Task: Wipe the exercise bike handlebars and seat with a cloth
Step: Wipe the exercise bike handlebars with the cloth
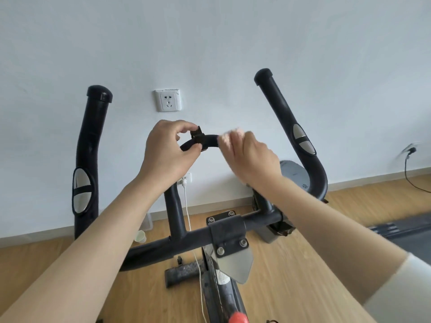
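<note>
Nearest the camera, two bare forearms reach out over the bike's frame, where a red knob (238, 318) shows at the bottom edge and a bolted clamp (227, 231) fixes the crossbar (186, 241) of the handlebars (314, 173). Beyond the clamp both hands meet on the small centre loop (210, 139) that rises from the crossbar. The left hand (168, 150) has its thumb and fingers (186, 129) pinched on a small black clip (197, 135) strapped to the loop. The right hand (251, 157) is blurred, but its fingers look curled round a pale wad, most likely the cloth (227, 138), pressed against the loop just beside the clip. The step in hand appears to be wiping this centre loop, with the left hand steadying or shifting the clip out of the way. The next move probably calls for running the cloth along the rest of the loop and down to the crossbar. After that come the two upright grips, the left grip (89, 141) and the right grip (286, 122), each with silver pads. The seat is out of view, so that part seems not yet reached. Farthest off, a wall socket (168, 100) sits on the pale wall above a wooden floor (291, 264).
</note>
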